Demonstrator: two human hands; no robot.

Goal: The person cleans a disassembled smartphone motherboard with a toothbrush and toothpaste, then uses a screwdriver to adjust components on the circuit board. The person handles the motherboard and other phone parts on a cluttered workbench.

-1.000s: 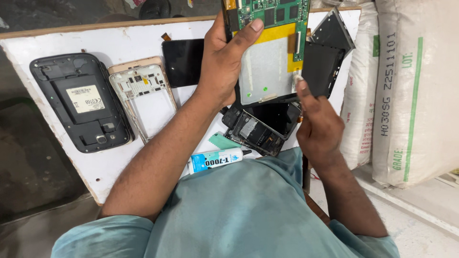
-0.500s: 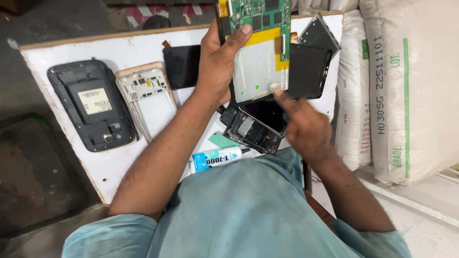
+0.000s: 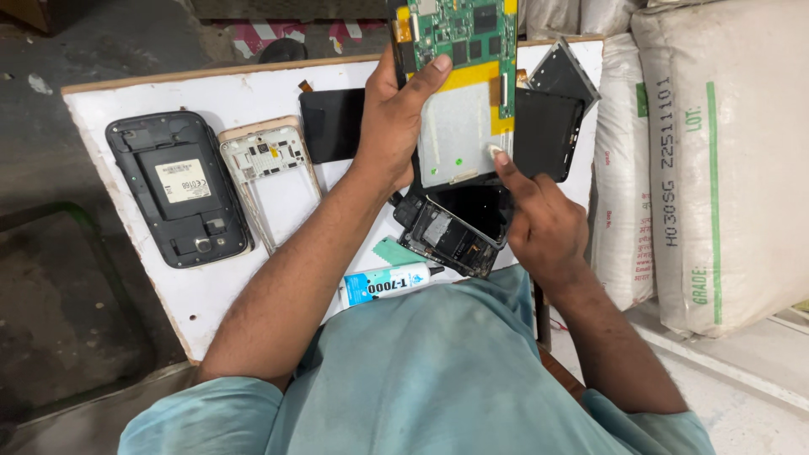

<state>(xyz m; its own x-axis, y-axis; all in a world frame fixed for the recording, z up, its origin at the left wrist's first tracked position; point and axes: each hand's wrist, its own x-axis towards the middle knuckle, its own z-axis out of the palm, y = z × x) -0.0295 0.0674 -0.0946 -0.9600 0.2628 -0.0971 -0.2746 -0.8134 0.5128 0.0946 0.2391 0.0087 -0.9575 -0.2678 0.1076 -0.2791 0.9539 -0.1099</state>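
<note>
Opened tablet (image 3: 459,101) with green circuit board and silver plate is held up over the white board (image 3: 202,303). Left hand (image 3: 396,126) clamps its left edge, thumb on top. Right hand (image 3: 539,223), loosely curled, presses one fingertip (image 3: 497,156) on the plate's lower right. Below lies a stripped phone (image 3: 451,232), a glue tube (image 3: 383,284) near it; phone shells sit left.

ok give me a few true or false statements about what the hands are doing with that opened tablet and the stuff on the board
1. The left hand grips the opened tablet by its edge. True.
2. The right hand holds the glue tube. False: the glue tube lies on the white board, and the right forefinger touches the tablet's silver panel.
3. The tablet's green circuit board faces the camera. True.
4. The black phone back lies right of the tablet. False: it lies at the board's left, beside the gold phone frame.
</note>
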